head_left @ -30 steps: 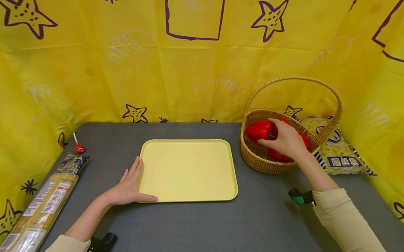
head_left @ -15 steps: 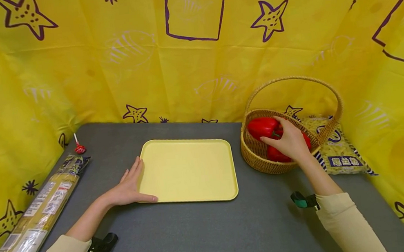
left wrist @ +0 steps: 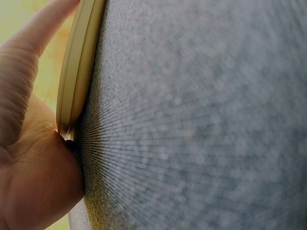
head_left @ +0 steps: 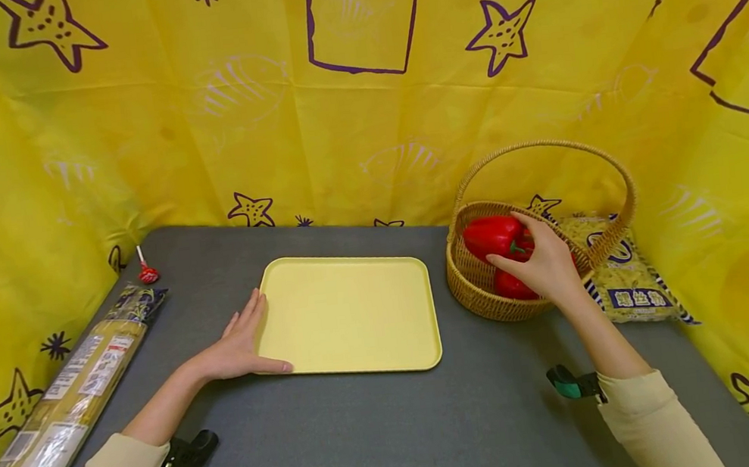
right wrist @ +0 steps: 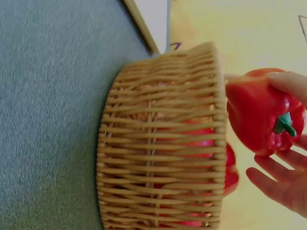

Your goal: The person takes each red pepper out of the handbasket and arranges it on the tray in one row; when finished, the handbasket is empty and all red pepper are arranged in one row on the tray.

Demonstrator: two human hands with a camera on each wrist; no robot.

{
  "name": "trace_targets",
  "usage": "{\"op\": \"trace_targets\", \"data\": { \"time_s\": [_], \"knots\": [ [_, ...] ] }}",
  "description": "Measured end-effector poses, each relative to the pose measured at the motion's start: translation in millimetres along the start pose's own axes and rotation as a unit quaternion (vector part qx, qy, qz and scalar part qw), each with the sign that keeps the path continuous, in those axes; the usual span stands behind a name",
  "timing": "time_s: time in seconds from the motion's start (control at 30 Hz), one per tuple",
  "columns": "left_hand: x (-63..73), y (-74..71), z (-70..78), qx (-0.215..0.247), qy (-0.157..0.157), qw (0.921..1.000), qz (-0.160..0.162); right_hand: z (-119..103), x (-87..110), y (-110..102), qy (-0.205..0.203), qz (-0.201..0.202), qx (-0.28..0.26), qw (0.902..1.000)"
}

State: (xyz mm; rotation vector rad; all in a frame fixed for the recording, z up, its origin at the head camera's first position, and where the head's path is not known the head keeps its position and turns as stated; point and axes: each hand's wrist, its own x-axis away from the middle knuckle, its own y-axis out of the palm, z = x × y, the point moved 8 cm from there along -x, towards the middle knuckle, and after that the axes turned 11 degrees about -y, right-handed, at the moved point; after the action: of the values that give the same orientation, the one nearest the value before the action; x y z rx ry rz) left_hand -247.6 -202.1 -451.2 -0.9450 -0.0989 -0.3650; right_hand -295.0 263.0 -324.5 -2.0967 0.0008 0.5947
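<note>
A red bell pepper (head_left: 490, 236) with a green stem is pinched by my right hand (head_left: 549, 264) at the mouth of a wicker basket (head_left: 488, 304). In the right wrist view this held bell pepper (right wrist: 254, 112) is above the basket rim, with my thumb (right wrist: 290, 84) against its side. More red peppers (head_left: 513, 285) lie lower in the basket, partly hidden by the hand and the weave. My left hand (head_left: 239, 348) rests with spread fingers along the left edge of a pale yellow tray (head_left: 348, 312), its thumb at the near left corner.
A yellow noodle packet (head_left: 637, 293) lies behind and right of the basket, whose tall handle (head_left: 543, 144) arches over it. At the left are a long clear-wrapped package (head_left: 82, 386) and a red lollipop (head_left: 148, 274). Yellow printed cloth (head_left: 350, 129) surrounds the grey table (head_left: 396, 437).
My right hand has shifted slightly to the right with the bell pepper, which tilts a little and stays over the basket. The left hand and tray have stayed put.
</note>
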Motion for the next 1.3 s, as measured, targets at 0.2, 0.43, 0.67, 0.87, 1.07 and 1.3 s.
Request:
{"op": "trace_targets", "data": {
  "time_s": [0.2, 0.43, 0.67, 0.87, 1.07, 1.3],
  "knots": [
    [0.1, 0.0, 0.8, -0.001, 0.001, 1.0000, 0.002, -15, 2.9, -3, -0.008, -0.001, -0.011, 0.9999],
    [2.2, -1.3, 3.1, 0.000, -0.003, 1.0000, 0.002, -34, 1.3, 2, -0.028, 0.001, -0.021, 0.9994],
    [2.2, -1.4, 2.6, 0.004, -0.003, 1.0000, 0.002, -52, -3.5, 15, -0.054, -0.004, -0.035, 0.9979],
    [0.6, -0.1, 1.1, 0.000, 0.000, 1.0000, 0.006, -67, -6.8, 30, -0.064, -0.014, -0.059, 0.9961],
    [1.1, -0.4, 1.3, 0.004, 0.000, 1.0000, 0.008, -80, -9.4, 47, -0.081, -0.028, -0.080, 0.9931],
    [0.1, 0.1, -1.1, 0.003, -0.004, 1.0000, 0.008, -89, -11.1, 66, -0.087, -0.054, -0.088, 0.9909]
  ]
}}
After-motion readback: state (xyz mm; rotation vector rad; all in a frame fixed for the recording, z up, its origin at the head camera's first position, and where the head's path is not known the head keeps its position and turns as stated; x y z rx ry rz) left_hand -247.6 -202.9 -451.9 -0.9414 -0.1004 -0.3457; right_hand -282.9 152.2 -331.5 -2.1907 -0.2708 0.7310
